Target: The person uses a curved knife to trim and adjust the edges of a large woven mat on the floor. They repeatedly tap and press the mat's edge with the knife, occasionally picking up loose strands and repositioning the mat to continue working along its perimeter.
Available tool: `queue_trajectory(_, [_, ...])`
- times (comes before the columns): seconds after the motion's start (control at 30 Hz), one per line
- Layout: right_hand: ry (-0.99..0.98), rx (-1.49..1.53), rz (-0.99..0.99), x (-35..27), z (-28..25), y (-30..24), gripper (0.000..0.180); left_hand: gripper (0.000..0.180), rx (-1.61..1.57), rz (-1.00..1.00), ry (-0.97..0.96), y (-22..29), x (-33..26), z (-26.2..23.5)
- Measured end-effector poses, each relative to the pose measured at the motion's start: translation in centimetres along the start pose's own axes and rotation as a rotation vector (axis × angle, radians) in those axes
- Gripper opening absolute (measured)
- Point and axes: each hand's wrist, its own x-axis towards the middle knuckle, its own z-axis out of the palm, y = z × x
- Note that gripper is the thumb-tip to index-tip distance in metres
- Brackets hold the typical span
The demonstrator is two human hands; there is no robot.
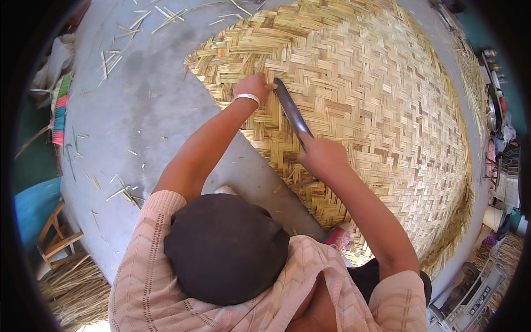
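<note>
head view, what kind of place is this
Probably a home weaving yard or workshop: a large woven bamboo mat spread on a concrete floor, loose split strips scattered about, dry straw piled nearby.

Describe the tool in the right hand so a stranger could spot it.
Find the big round woven bamboo mat on the grey floor. At its near-left edge, the right hand holds a long dark curved blade, the only dark metal thing among the pale strips.

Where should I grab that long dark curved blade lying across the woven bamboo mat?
Grip the long dark curved blade at its near, lower end, coming from the person's side; the right hand already wraps it there. The far tip rests by the left hand on the woven bamboo mat.
</note>
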Motion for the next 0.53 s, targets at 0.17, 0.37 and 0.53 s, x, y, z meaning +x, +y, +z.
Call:
queue_trajectory(0.17, [0.153,0.211,-0.026,-4.0,-4.3,1.8,0.059,0.043,-0.338,-0.021,0.127,-2.0,0.4,0.5])
queue_trajectory(0.37, [0.681,0.364,-0.171,-0.3,-0.7,-0.8,0.061,0.040,-1.290,-0.240,0.315,-7.1,-3.8,0.5])
queue_trajectory(0.53, [0.061,0.242,-0.059,1.8,0.9,0.1,0.067,0.039,-1.238,-0.365,0.333,-9.7,-6.7,0.8])
